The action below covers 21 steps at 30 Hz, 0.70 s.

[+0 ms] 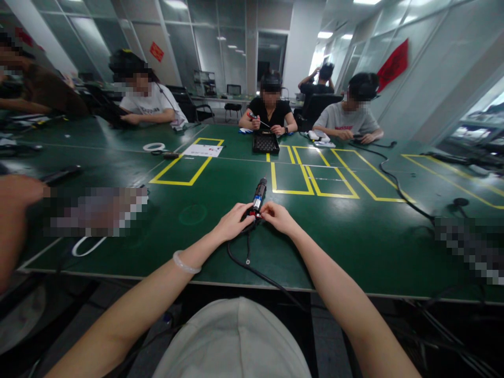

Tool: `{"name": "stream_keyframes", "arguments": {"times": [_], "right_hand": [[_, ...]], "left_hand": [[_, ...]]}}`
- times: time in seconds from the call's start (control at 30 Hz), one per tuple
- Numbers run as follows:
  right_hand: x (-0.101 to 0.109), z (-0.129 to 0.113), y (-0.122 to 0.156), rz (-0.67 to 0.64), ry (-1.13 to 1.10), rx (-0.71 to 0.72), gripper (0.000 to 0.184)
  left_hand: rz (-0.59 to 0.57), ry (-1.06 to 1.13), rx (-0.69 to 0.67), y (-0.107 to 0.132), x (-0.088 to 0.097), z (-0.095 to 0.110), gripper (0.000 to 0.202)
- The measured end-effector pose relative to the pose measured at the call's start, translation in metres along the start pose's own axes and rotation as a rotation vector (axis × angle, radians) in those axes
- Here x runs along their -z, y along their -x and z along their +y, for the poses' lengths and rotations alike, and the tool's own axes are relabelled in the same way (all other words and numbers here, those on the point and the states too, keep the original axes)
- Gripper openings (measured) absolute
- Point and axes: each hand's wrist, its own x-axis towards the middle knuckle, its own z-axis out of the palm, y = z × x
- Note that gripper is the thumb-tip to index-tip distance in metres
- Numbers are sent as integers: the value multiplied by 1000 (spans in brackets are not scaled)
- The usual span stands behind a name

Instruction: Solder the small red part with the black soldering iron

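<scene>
A dark, slim power tool (259,195) lies on the green table (212,252), pointing away from me. Part of its casing is off, so a silver and blue cylinder shows inside. My left hand (234,221) is closed around its near end, thumb and fingers on either side. Close by, my right hand (277,216) pinches at a small red and white part (255,214) there; whatever lies between its fingertips is too small to make out. A black cable (263,275) runs from the tool over the table edge, and a short lead ending in a ring terminal (248,261) hangs beside it.
Yellow tape rectangles (292,192) mark the table ahead. Across it, a co-worker holds a screwdriver (260,119) over a black tray (265,144). A white sheet (203,151) lies left of centre. Another person's arm (19,215) reaches in at left; a black cable (397,189) crosses at right.
</scene>
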Motion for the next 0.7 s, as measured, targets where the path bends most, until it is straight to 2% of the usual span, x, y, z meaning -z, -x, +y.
{"name": "stream_keyframes", "arguments": {"times": [0.27, 0.53, 0.7], "right_hand": [[-1, 2, 0, 5, -3, 42, 20], [-1, 2, 1, -33, -50, 91, 27], [-3, 2, 1, -77, -109, 106, 35]], "left_hand": [[-49, -12, 0, -1, 4, 1, 72], [-72, -197, 113, -7, 5, 15, 72], [-81, -303, 137, -9, 8, 16, 71]]}}
